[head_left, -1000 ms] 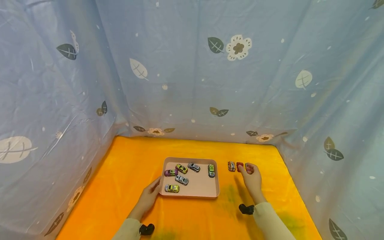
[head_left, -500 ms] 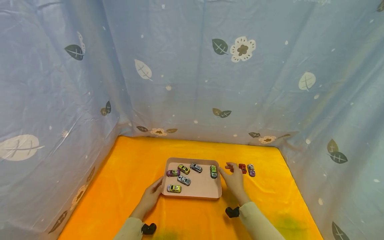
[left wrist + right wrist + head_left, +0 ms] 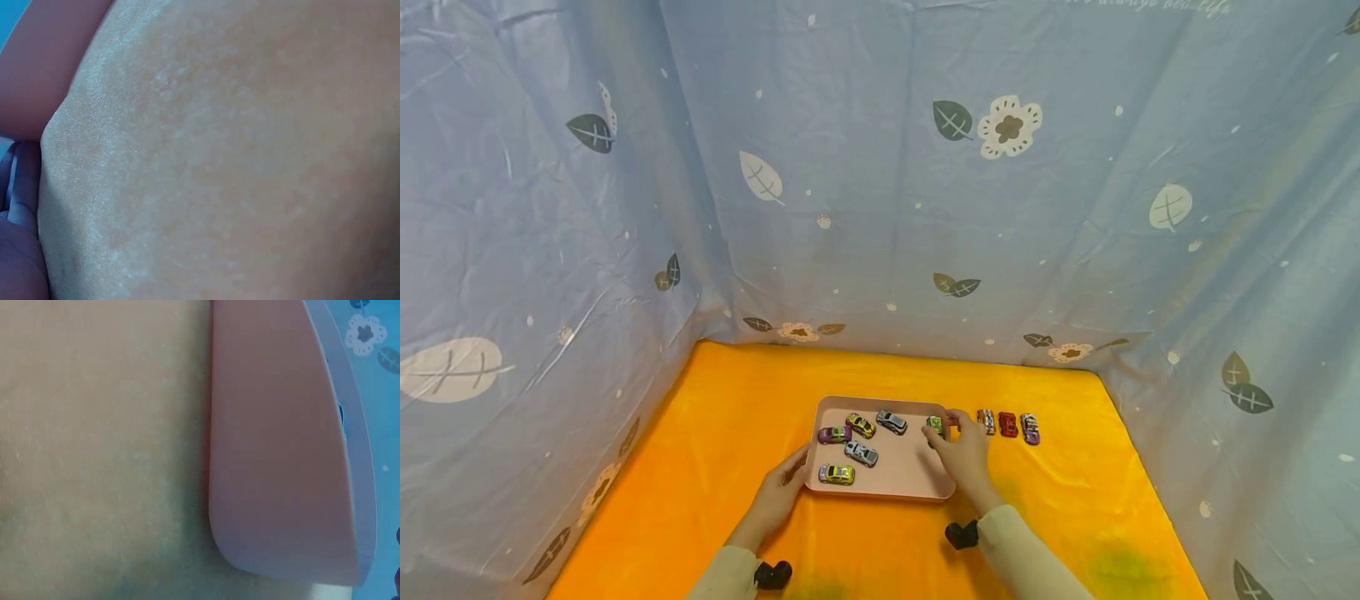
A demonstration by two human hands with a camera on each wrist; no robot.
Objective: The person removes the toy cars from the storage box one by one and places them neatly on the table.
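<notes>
A shallow pink tray (image 3: 895, 471) lies on the yellow cloth. My left hand (image 3: 775, 493) holds its left side, fingers at the rim. In the left wrist view, fingers (image 3: 25, 187) show below the tray's wall (image 3: 47, 69). My right hand (image 3: 964, 457) reaches over the right rim, thumb and finger around a green toy car (image 3: 935, 423), which they partly cover. Toward the left in the tray sit a purple car (image 3: 834, 435), yellow cars (image 3: 837, 474), and grey cars (image 3: 891, 422). The right wrist view shows the tray's outer wall (image 3: 281, 444).
Right of the tray, three toy cars stand in a row: an orange-and-white one (image 3: 987, 422), a red one (image 3: 1008, 425) and a purple-and-white one (image 3: 1030, 429). A patterned blue curtain (image 3: 880, 208) encloses the cloth-covered surface (image 3: 745, 392) at the back and sides.
My right hand has moved left from the row of cars, leaving the purple-and-white one there, to the green car in the tray. My left hand keeps its place at the tray.
</notes>
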